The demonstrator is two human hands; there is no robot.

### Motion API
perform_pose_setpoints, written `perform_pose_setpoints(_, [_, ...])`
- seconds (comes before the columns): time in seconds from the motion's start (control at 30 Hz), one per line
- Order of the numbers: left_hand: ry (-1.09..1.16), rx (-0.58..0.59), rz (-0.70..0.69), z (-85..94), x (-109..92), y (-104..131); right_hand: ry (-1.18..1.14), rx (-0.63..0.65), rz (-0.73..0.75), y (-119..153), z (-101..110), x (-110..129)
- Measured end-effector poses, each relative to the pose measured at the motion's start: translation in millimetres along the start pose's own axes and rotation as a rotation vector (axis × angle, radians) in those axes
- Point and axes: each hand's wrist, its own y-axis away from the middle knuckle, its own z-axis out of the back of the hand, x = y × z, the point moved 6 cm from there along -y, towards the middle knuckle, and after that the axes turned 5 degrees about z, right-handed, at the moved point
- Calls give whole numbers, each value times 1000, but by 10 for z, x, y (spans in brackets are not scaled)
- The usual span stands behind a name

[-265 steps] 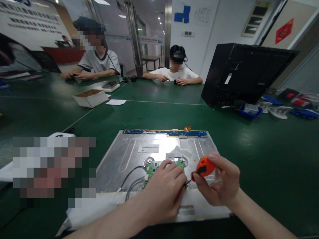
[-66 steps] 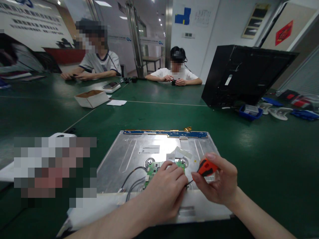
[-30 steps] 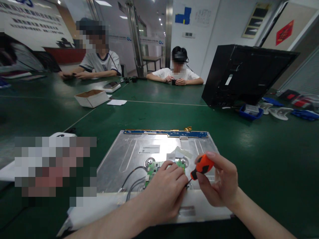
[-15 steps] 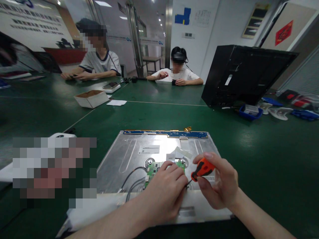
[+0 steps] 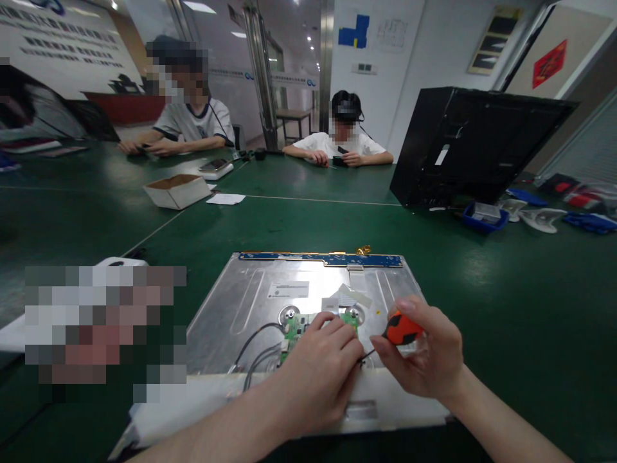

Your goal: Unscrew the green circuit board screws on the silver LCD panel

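Note:
In my right hand [image 5: 434, 350] is a screwdriver [image 5: 402, 329] with a short orange and black handle, gripped between thumb and fingers. Its thin shaft slants down and left to a point beside my left hand [image 5: 325, 360]. My left hand lies over a green circuit board [image 5: 295, 326] with its fingers curled together. Whatever its fingertips hold is hidden. The board sits on the metal back of a flat display panel [image 5: 250, 302], with dark cables [image 5: 260, 334] at its left side. A blue circuit strip [image 5: 308, 258] runs along the panel's far edge.
Beyond the panel, a white open box [image 5: 176, 193] and a paper slip [image 5: 225, 199] lie on the green table [image 5: 520, 308]. A black monitor casing [image 5: 472, 148] stands far right, near a blue tray [image 5: 484, 218]. Two people sit opposite; a blurred area covers the left.
My right hand has turned the screwdriver handle, which now tilts further right and lies flatter. My left hand stays in place. Across the table, one person's hands have moved lower.

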Motion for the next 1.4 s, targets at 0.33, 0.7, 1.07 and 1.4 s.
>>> perform_pose_setpoints(0.33, [29,-3,-15,6,-8,4,-135,42,-43,32,-10,-21])
perform_pose_setpoints(0.7, [23,10,10,-15,6,8,-30,-16,-37,35,-5,-14])
perform_pose_setpoints(1.07, [19,10,-9,19,-18,-6,-164,36,-95,72,-20,-45])
perform_pose_setpoints(1.4, [7,22,9,-6,5,0,-25,-32,-35,45,-32,-33])
